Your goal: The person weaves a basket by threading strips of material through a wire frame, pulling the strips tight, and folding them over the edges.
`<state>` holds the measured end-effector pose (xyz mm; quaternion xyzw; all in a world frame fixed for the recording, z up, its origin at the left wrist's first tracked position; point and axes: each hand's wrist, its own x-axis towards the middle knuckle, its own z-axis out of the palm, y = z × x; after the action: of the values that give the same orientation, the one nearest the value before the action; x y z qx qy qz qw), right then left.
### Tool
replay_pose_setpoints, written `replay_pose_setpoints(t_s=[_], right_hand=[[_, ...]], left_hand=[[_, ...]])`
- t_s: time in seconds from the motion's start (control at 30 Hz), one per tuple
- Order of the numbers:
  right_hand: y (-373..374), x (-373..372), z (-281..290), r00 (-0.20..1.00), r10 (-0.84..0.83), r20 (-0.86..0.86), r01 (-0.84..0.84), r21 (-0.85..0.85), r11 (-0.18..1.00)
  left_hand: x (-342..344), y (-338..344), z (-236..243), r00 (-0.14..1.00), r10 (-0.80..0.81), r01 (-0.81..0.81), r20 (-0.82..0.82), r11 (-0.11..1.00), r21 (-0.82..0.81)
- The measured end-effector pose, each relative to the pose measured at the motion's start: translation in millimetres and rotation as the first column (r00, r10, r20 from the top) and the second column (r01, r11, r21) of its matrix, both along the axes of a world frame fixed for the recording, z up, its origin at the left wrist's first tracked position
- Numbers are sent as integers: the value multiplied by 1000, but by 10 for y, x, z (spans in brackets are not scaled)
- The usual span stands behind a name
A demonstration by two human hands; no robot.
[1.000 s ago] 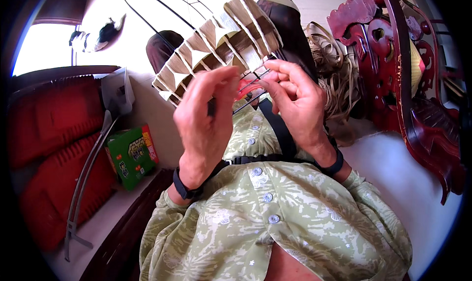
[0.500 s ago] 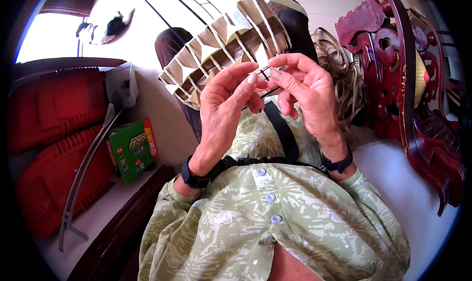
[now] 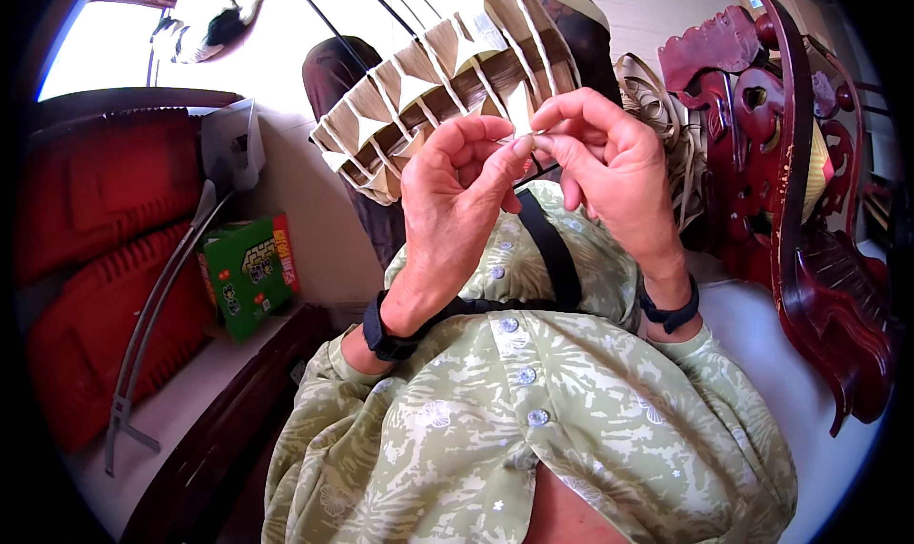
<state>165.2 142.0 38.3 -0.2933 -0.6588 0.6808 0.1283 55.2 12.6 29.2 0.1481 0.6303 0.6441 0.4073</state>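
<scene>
A long piece of tan strip material [image 3: 447,68], crossed by pale cords with cream folded triangles, lies slanting over my knees on thin black rods [image 3: 307,11]. At its lower edge, my left hand [image 3: 457,197] and my right hand [image 3: 614,178] meet, fingers curled and pinched, thumb tips nearly touching. Whatever is between the fingertips is too small to make out. A bit of dark rod [image 3: 538,171] shows just below them. My green patterned shirt [image 3: 447,430] and a black strap [image 3: 552,258] are beneath my forearms.
Loose beige strips [image 3: 681,168] lie right of my knee, beside carved red-wood furniture [image 3: 795,230]. At left are red plastic pieces [image 3: 114,311], a curved grey metal bar [image 3: 162,316] and a green box [image 3: 243,277]. A black-and-white object [image 3: 214,35] lies on the pale floor.
Both hands have moved right and drawn their fingertips together, the left one swinging in from further apart. The slatted piece has shifted slightly right and up.
</scene>
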Motion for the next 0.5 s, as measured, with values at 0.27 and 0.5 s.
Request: replay_pose_setpoints(t_s=[0.27,0.5], right_hand=[[45,-61,-224,983,7,-181,85,495,865],[58,-38,109,991,-9,-136,-98,-755,648]], left_hand=[[-46,-59,-86,999,-47,48,-23,998,37],[100,-120,-328,993,31,3,-115,958,285]])
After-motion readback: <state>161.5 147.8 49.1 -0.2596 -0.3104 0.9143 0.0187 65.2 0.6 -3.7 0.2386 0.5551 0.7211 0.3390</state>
